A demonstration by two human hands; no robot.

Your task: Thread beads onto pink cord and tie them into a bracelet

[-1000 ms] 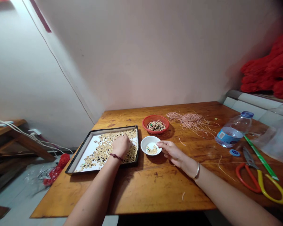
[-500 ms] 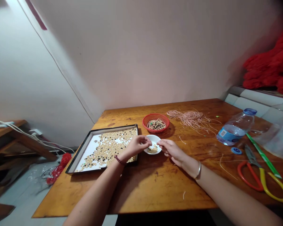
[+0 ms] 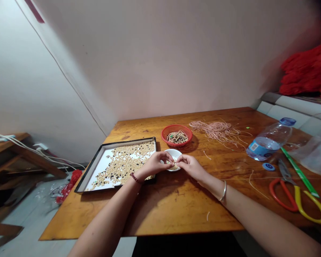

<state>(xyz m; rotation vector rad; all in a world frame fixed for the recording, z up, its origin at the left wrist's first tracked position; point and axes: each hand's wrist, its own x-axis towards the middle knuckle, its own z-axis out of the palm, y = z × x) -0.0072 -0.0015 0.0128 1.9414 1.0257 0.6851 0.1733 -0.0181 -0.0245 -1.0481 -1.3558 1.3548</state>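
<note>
My left hand (image 3: 158,165) and my right hand (image 3: 190,166) meet over a small white bowl (image 3: 176,152) that has light beads in it. Both hands are closed in a pinch, fingertips nearly touching. Something tiny and pale shows between them, too small to name. Left of the bowl lies a black-edged tray (image 3: 92,167) with many cream and dark beads (image 3: 123,165). Behind the bowl, a red basket (image 3: 164,137) holds strung beads (image 3: 178,136).
Pink cord (image 3: 216,129) lies tangled at the back right. A water bottle (image 3: 270,141), blue cap (image 3: 268,166), green strip (image 3: 301,173) and scissors (image 3: 296,196) with red and yellow handles lie on the table (image 3: 171,214) at right.
My hands have come closer together over the bowl, the right one moving left. The whole view has shifted slightly.
</note>
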